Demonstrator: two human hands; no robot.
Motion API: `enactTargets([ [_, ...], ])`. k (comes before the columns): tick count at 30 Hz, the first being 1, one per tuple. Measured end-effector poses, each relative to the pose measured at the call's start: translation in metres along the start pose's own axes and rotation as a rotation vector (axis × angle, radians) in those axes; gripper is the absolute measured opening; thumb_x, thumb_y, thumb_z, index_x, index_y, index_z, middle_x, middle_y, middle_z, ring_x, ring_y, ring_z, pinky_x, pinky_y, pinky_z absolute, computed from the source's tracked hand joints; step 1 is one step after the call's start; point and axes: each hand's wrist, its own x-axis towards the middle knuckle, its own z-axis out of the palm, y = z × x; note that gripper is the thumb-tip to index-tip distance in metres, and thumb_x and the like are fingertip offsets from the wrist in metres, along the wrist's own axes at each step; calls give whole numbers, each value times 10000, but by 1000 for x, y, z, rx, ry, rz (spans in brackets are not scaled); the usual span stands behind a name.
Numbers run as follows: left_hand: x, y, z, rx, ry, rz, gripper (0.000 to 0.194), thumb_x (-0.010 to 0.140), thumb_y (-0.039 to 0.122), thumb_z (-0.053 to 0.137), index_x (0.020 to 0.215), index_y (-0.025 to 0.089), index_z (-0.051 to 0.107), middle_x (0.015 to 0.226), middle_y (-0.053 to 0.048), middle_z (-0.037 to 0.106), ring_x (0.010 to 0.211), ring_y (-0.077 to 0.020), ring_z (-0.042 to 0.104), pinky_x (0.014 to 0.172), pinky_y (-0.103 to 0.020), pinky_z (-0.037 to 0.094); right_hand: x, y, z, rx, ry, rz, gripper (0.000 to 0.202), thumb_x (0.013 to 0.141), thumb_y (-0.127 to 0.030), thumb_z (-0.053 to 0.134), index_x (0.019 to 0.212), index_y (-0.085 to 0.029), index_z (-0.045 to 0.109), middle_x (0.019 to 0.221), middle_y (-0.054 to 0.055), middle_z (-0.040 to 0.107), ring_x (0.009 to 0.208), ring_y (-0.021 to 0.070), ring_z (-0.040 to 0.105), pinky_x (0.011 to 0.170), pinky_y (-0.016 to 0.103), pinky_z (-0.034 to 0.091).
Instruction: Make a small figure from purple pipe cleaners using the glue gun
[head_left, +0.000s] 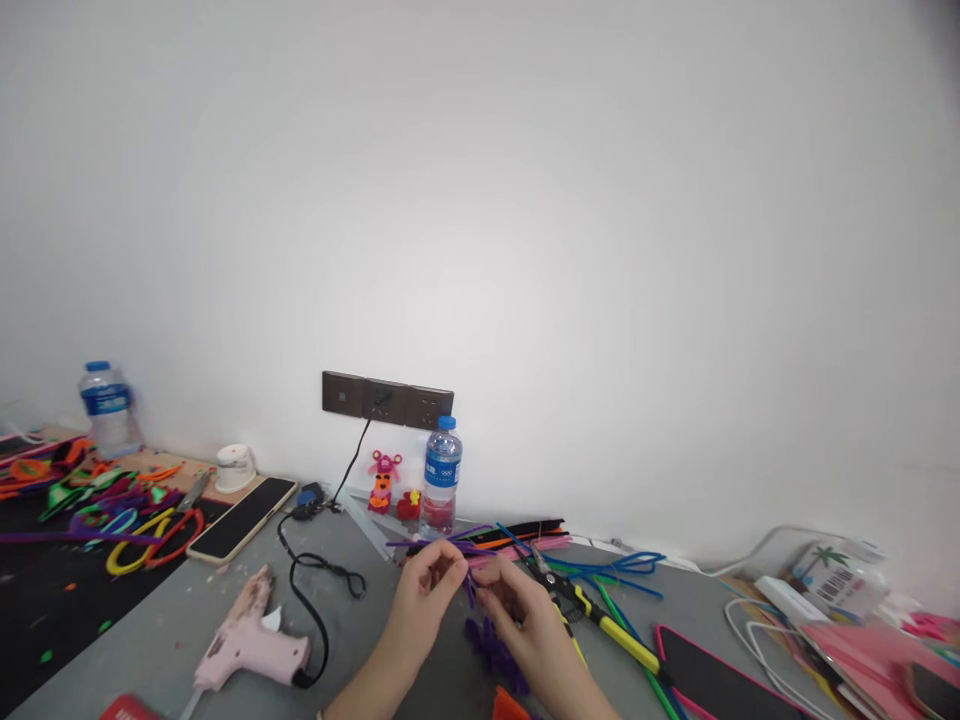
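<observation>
– White wall ahead of both hands, grey work surface beneath them. State of the left hand?

– Nearly closed. Thumb and forefinger tips pinch a thin purple stem, which stands roughly upright between the two hands.

– And the right hand?

– Fingers curled, only slightly open, tips beside the same stem. Cannot tell whether they grip it as well.

– Items near the hands?

– Fuzzy purple piece just below the fingertips, partly covered by the right hand. Pliers with yellow-and-black handles to the right of that hand. Loose coloured stems lie beyond both hands.

– Further out?

– Pink glue gun left of the left hand, its black cord curving on the near side of it. Water bottle upright beyond the left hand; small pink-and-orange figure left of the bottle.
</observation>
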Motion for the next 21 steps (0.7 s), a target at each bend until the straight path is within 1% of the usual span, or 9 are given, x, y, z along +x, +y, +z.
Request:
enactTargets([
  [4, 1, 2, 1, -34, 36, -7, 307, 749, 458, 669, 634, 185, 587, 623, 22, 513, 650, -157, 468, 625, -223, 365, -1, -1, 4, 54, -25, 48, 121, 889, -272, 500, 858, -190, 584, 644, -37, 507, 527, 124, 459, 490, 206, 373],
  [8, -1, 6, 4, -84, 71, -60, 299, 726, 452, 684, 630, 186, 589, 632, 22, 517, 662, -158, 469, 636, -220, 372, -3, -2, 8, -46, -3, 61, 25, 827, -230, 563, 832, -206, 558, 589, -72, 426, 504, 124, 424, 474, 202, 344],
  [10, -2, 7, 5, -89, 73, -86, 286, 721, 437, 692, 629, 184, 595, 634, 24, 519, 657, -154, 466, 630, -219, 366, -4, -3, 9, -132, 13, 49, 76, 781, -183, 605, 821, -213, 548, 612, -67, 460, 521, 127, 438, 488, 204, 356],
  [12, -2, 7, 5, -89, 63, -97, 285, 718, 428, 699, 622, 182, 591, 614, 31, 507, 638, -146, 453, 617, -218, 357, -4, -3, 8, -204, 21, 18, 114, 766, -134, 606, 818, -216, 545, 663, -49, 515, 557, 133, 473, 518, 210, 382],
  [14, -1, 6, 4, -92, 48, -104, 295, 723, 430, 695, 619, 180, 578, 595, 39, 487, 620, -138, 439, 607, -217, 349, -4, -2, 5, -235, 27, -27, 115, 799, -106, 564, 834, -215, 562, 721, -23, 561, 609, 145, 521, 556, 217, 412],
  [16, 1, 3, 3, -90, 18, -113, 297, 735, 434, 685, 635, 178, 571, 599, 42, 483, 613, -132, 436, 605, -217, 346, -2, 0, -1, -240, 37, -72, 129, 852, -112, 519, 867, -215, 596, 782, 10, 598, 689, 164, 571, 604, 230, 442],
  [19, 3, -3, 2, -60, -46, -115, 259, 737, 413, 687, 716, 175, 588, 654, 31, 530, 630, -135, 466, 616, -222, 358, 3, 4, -13, -224, 70, -114, 140, 896, -151, 506, 888, -209, 633, 832, 47, 633, 780, 192, 613, 657, 252, 471],
  [21, 3, -7, 1, -27, -85, -92, 235, 726, 375, 700, 807, 175, 607, 711, 12, 579, 665, -150, 506, 636, -235, 380, 5, 5, -20, -211, 75, -128, 131, 898, -165, 524, 872, -206, 646, 823, 51, 647, 777, 196, 626, 657, 255, 478],
])
